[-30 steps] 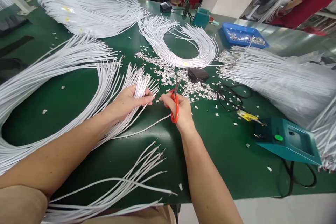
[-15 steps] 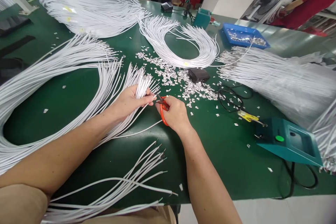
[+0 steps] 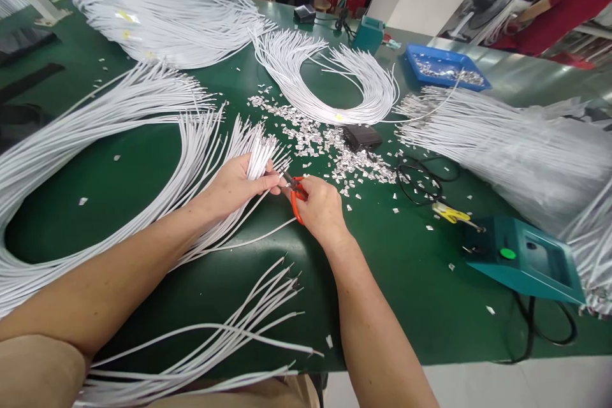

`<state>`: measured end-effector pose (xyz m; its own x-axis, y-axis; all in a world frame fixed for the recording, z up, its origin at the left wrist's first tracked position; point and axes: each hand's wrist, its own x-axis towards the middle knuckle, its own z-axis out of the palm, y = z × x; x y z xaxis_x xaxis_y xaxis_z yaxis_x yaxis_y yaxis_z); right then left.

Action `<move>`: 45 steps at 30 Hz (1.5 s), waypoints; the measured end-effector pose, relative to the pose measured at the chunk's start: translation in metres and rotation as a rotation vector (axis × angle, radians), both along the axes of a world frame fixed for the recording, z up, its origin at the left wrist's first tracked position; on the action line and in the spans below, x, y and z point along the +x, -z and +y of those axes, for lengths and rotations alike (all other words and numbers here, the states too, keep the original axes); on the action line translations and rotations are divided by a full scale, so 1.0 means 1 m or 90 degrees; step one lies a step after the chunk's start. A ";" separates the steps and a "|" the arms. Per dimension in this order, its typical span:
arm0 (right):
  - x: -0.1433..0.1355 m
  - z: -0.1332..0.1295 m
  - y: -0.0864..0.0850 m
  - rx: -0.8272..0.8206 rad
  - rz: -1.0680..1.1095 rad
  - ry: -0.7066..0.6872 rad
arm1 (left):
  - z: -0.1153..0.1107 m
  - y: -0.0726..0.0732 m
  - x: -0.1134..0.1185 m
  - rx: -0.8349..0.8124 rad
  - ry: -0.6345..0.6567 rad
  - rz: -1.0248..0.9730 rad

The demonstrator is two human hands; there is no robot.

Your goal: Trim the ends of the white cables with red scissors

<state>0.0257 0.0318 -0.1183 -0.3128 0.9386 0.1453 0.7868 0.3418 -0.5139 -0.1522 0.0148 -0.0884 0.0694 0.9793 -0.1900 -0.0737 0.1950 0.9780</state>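
My left hand (image 3: 243, 186) is closed round a bundle of white cables (image 3: 259, 156), whose trimmed ends point up and away. My right hand (image 3: 321, 205) grips orange-handled scissors (image 3: 297, 190), their dark blades at the fingertips of my left hand. What lies between the blades is too small to make out. More white cables (image 3: 191, 159) spread to the left of my left hand. Several loose cable ends (image 3: 268, 306) lie nearer to me. Beyond my hands, small silvery scraps (image 3: 335, 146) are scattered over the green table (image 3: 392, 319).
Coiled cables (image 3: 329, 99) and a large cable pile (image 3: 162, 6) lie at the back. On the right are a teal device (image 3: 526, 261), yellow clip (image 3: 451, 212) and plastic-covered cables (image 3: 516, 146). A blue tray (image 3: 411, 64) holds scraps. Behind it, a person in red (image 3: 564, 13) stands.
The scissors and my right hand have shifted very slightly, and more of the dark blades shows beside my left fingertips. My left hand keeps its hold on the cable bundle.
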 end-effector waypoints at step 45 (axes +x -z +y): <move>-0.015 -0.007 -0.021 -0.289 0.664 0.117 | 0.002 0.012 -0.002 0.039 0.014 0.095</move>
<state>0.0110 0.0250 -0.0969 -0.0927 0.9895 -0.1106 -0.0738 -0.1176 -0.9903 -0.1541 0.0166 -0.1006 0.0659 0.9881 -0.1391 0.0777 0.1339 0.9879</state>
